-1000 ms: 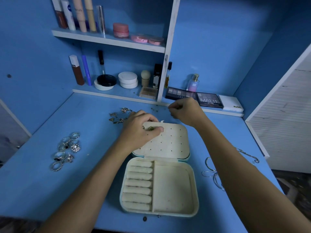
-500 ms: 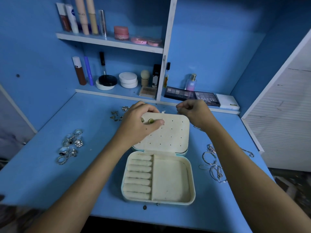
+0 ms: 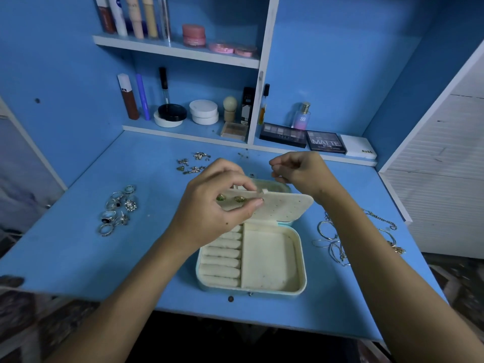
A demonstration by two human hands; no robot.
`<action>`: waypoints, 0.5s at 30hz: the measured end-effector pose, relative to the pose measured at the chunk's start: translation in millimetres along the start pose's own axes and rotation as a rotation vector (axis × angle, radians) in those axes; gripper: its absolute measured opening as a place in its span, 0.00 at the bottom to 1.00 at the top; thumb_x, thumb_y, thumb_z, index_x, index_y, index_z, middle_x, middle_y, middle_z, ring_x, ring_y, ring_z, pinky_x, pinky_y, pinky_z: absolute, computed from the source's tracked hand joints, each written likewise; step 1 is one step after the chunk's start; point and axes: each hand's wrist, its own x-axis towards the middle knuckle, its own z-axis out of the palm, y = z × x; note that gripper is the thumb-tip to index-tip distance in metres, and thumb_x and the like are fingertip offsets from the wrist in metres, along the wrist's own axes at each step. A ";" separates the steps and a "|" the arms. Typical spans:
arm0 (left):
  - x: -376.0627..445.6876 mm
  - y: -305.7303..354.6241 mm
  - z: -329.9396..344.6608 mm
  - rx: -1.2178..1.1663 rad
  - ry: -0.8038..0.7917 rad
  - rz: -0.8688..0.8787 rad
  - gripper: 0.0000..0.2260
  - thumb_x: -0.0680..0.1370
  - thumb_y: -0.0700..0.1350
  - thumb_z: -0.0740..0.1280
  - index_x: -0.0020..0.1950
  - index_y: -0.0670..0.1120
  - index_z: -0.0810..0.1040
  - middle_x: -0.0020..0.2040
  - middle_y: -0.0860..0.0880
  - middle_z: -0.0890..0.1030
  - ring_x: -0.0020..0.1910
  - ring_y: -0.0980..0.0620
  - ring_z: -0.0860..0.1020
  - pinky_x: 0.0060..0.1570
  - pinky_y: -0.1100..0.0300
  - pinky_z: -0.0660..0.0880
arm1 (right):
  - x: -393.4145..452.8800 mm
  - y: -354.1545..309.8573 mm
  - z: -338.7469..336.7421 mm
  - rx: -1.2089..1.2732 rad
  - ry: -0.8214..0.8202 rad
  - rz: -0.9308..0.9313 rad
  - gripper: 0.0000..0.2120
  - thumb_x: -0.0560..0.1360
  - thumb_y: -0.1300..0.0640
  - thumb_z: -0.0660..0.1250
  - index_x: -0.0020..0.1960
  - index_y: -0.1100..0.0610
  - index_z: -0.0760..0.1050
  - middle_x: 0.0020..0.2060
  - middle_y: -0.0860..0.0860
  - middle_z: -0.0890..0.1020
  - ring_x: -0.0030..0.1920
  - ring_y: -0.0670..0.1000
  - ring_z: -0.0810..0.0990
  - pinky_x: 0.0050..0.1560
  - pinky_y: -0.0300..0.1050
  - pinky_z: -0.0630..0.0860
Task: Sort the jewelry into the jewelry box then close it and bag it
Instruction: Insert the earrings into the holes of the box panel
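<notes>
An open cream jewelry box (image 3: 301,258) lies on the blue desk, with ring rolls on its left side and a bare compartment on its right. My left hand (image 3: 207,218) pinches the top left edge of the perforated earring panel (image 3: 282,209) and tilts it up off the lid (image 3: 277,184). Two green earrings (image 3: 221,197) sit in the panel beside my fingers. My right hand (image 3: 303,171) hovers behind the panel, with thumb and forefinger pinched on a small earring part too tiny to identify.
Several rings (image 3: 117,208) lie in a pile at the left. Loose earrings (image 3: 193,162) are scattered behind my left hand. Bracelets and chains (image 3: 332,239) lie to the right of the box. Cosmetics and palettes (image 3: 326,141) line the back shelves.
My left hand has lifted the earring panel, which lay flat on the lid, up at an angle. My right hand stays pinched just behind it.
</notes>
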 end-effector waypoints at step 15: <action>-36.4 7.8 -1.6 -0.004 -0.057 0.181 0.05 0.70 0.41 0.78 0.40 0.44 0.83 0.42 0.46 0.80 0.38 0.47 0.79 0.38 0.53 0.76 | -30.8 10.3 13.5 0.060 -0.079 0.009 0.08 0.78 0.67 0.69 0.45 0.56 0.83 0.34 0.50 0.84 0.40 0.49 0.83 0.49 0.43 0.82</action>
